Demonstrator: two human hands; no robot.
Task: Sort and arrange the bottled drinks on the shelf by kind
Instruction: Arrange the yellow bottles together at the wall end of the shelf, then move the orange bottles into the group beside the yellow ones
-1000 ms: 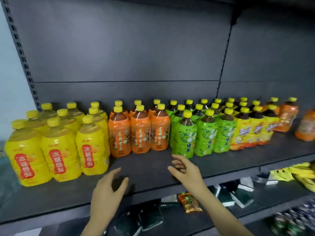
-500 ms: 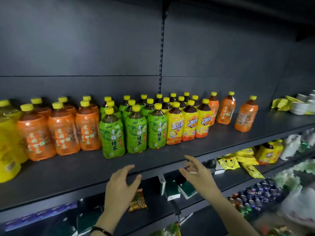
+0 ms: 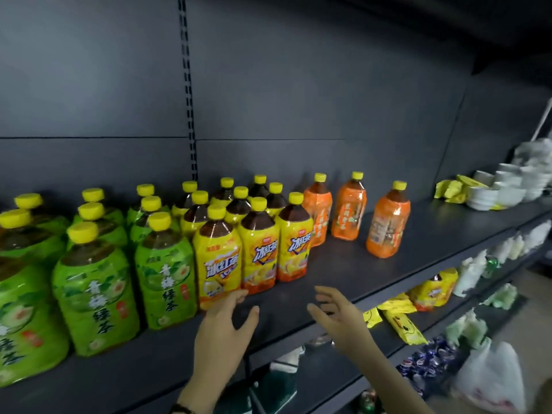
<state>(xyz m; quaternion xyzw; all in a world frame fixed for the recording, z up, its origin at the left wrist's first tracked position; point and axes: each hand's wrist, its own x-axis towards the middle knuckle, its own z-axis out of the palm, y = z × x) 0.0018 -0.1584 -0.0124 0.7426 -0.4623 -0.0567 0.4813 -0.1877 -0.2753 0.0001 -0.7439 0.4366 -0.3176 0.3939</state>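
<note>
On the dark shelf (image 3: 343, 273) stand rows of green-label tea bottles (image 3: 95, 288) at the left and yellow-label iced tea bottles (image 3: 258, 252) in the middle. Three orange-label bottles stand to their right: one (image 3: 318, 216) against the yellow group, one (image 3: 349, 210) beside it, and one (image 3: 387, 224) apart, further right. All have yellow caps. My left hand (image 3: 225, 327) hovers with spread fingers just in front of the front-left yellow bottle (image 3: 217, 261), holding nothing. My right hand (image 3: 340, 316) is held above the shelf's front edge, fingers relaxed, also holding nothing.
White bowls (image 3: 504, 186) and yellow packets (image 3: 451, 189) sit at the shelf's far right. The lower shelf holds a yellow bottle (image 3: 434, 289), yellow snack packs (image 3: 400, 319), white packets and blue wrapped items. A white plastic bag (image 3: 490, 380) hangs at the lower right.
The view has swung right along the shelf, so the large yellow and left orange bottles are out of sight. Both hands moved right with it and stay without anything in them.
</note>
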